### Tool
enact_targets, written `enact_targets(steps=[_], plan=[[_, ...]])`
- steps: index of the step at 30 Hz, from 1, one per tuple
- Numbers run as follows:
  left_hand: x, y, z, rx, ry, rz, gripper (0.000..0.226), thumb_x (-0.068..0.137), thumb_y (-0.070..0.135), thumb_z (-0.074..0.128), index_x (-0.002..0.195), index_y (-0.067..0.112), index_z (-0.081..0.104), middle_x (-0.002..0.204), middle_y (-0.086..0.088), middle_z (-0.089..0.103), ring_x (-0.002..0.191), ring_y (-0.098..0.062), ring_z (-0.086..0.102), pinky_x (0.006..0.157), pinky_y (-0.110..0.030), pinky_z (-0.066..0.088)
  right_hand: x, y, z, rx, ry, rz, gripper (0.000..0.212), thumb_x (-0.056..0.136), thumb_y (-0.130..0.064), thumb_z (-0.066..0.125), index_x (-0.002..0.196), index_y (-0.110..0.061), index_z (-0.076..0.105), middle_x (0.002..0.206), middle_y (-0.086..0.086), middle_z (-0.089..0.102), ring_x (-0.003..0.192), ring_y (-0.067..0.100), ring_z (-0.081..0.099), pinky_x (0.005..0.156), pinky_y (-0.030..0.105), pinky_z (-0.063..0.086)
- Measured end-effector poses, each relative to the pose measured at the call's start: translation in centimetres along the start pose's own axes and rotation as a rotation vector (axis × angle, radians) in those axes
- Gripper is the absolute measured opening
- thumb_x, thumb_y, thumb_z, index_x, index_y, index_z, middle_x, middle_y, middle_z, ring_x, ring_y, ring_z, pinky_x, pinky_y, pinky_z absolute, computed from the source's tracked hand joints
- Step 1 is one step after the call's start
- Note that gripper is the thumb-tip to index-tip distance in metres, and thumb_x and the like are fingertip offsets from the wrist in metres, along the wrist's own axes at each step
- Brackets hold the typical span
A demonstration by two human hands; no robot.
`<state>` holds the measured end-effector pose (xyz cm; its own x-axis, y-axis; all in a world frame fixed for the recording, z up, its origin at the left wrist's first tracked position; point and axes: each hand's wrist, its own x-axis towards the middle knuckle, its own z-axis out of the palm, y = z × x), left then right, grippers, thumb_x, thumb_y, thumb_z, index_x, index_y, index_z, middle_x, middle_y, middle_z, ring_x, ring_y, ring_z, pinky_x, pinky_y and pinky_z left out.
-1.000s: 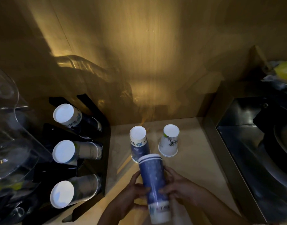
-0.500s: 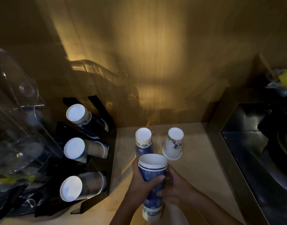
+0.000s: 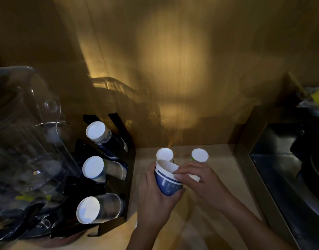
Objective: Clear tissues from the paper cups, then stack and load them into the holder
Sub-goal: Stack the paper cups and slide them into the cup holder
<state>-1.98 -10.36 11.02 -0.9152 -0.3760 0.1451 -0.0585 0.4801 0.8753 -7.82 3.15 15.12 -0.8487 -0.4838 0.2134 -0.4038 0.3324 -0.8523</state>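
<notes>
Hands are working over the counter [image 3: 218, 177]. Left hand [image 3: 155, 197] is wrapping a blue cup stack [image 3: 168, 183] from below and the side, fingers curled tight around it – rims tilted up toward the camera. Right hand [image 3: 200, 179] is resting fingertips [image 3: 178, 175] on the stack's top rim, fingers together. Two upturned cups [image 3: 165, 153] [image 3: 199, 155] are standing just behind. Black holder [image 3: 119, 123] is sitting at left – three cup rows [image 3: 93, 169] lying in it, bottoms outward.
</notes>
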Motion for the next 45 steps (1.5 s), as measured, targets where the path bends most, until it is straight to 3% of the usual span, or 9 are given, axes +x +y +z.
enact_targets(steps=[8,14,24,32,36,39,41,43,45], plan=[[-0.4,1.3,-1.3,-0.089,-0.107,-0.031,0.083,0.060,0.038,0.084,0.128,0.029,0.037,0.120,0.003,0.058,0.103,-0.016,0.061,0.090,-0.040,0.054,0.5,-1.6,0.8,0.082,-0.108,-0.028,0.024,0.089,-0.013,0.054,0.072,0.002,0.061,0.069,0.005,0.057,0.064,0.006,0.050,0.062,0.020,0.038],[-0.2,0.3,-2.3,-0.198,-0.234,-0.110,0.067,0.064,0.030,0.083,0.110,0.042,0.036,0.110,0.009,0.057,0.091,-0.008,0.062,0.065,-0.011,0.052,0.8,-1.4,1.5,0.037,-0.166,0.008,0.028,0.092,-0.017,0.049,0.068,-0.003,0.054,0.066,0.003,0.051,0.062,0.007,0.046,0.060,0.024,0.036],[0.3,-1.3,-4.2,-0.718,-0.463,-0.419,0.068,0.050,0.041,0.082,0.113,0.032,0.056,0.107,-0.014,0.069,0.089,-0.028,0.071,0.069,-0.036,0.057,1.8,-1.7,0.6,0.269,-0.042,0.014,0.035,0.091,-0.008,0.048,0.058,-0.018,0.050,0.055,-0.004,0.045,0.051,0.000,0.042,0.049,0.015,0.034],[0.3,-2.1,-5.1,-0.601,-0.543,-0.337,0.071,0.053,0.033,0.083,0.117,0.032,0.053,0.112,-0.004,0.069,0.099,-0.022,0.069,0.073,-0.026,0.056,2.6,-0.9,0.4,0.251,0.173,0.079,0.029,0.091,-0.013,0.049,0.063,-0.008,0.054,0.060,0.000,0.049,0.052,0.000,0.042,0.049,0.012,0.034],[0.2,-2.5,-5.7,-0.552,-0.549,-0.287,0.072,0.054,0.025,0.083,0.119,0.030,0.053,0.115,-0.004,0.068,0.103,-0.022,0.066,0.074,-0.023,0.054,3.2,-0.5,-0.4,0.244,0.239,0.041,0.022,0.090,-0.006,0.049,0.082,-0.023,0.060,0.067,-0.003,0.055,0.058,-0.004,0.048,0.055,0.009,0.037],[0.2,-2.7,-5.9,-0.513,-0.551,-0.272,0.075,0.052,0.026,0.085,0.119,0.030,0.051,0.117,-0.004,0.066,0.103,-0.020,0.066,0.074,-0.020,0.053,3.0,-0.7,-0.7,0.024,0.073,-0.031,0.042,0.091,-0.005,0.040,0.113,-0.038,0.054,0.085,-0.008,0.056,0.077,-0.004,0.052,0.070,0.006,0.037],[0.3,-2.9,-6.2,-0.506,-0.539,-0.285,0.077,0.050,0.028,0.086,0.119,0.032,0.051,0.118,-0.002,0.066,0.103,-0.019,0.066,0.075,-0.022,0.053,3.1,-0.3,-0.6,-0.085,-0.031,-0.061,0.044,0.086,-0.008,0.043,0.106,-0.043,0.058,0.090,-0.005,0.052,0.082,-0.002,0.052,0.073,0.007,0.037],[0.4,-3.1,-6.5,-0.496,-0.536,-0.300,0.077,0.050,0.030,0.086,0.119,0.032,0.051,0.117,-0.001,0.067,0.103,-0.020,0.066,0.078,-0.028,0.053,2.8,-0.1,-0.5,-0.225,-0.092,-0.121,0.024,0.077,-0.019,0.064,0.090,-0.040,0.064,0.093,-0.002,0.055,0.084,0.003,0.056,0.076,0.016,0.043],[0.4,-3.3,-6.8,-0.504,-0.534,-0.320,0.076,0.050,0.029,0.085,0.119,0.030,0.053,0.114,-0.003,0.068,0.102,-0.022,0.067,0.079,-0.031,0.053,2.8,0.6,-0.3,-0.526,-0.147,-0.193,0.053,0.072,-0.011,0.068,0.111,-0.044,0.053,0.125,0.002,0.052,0.111,0.017,0.049,0.091,0.032,0.038]])
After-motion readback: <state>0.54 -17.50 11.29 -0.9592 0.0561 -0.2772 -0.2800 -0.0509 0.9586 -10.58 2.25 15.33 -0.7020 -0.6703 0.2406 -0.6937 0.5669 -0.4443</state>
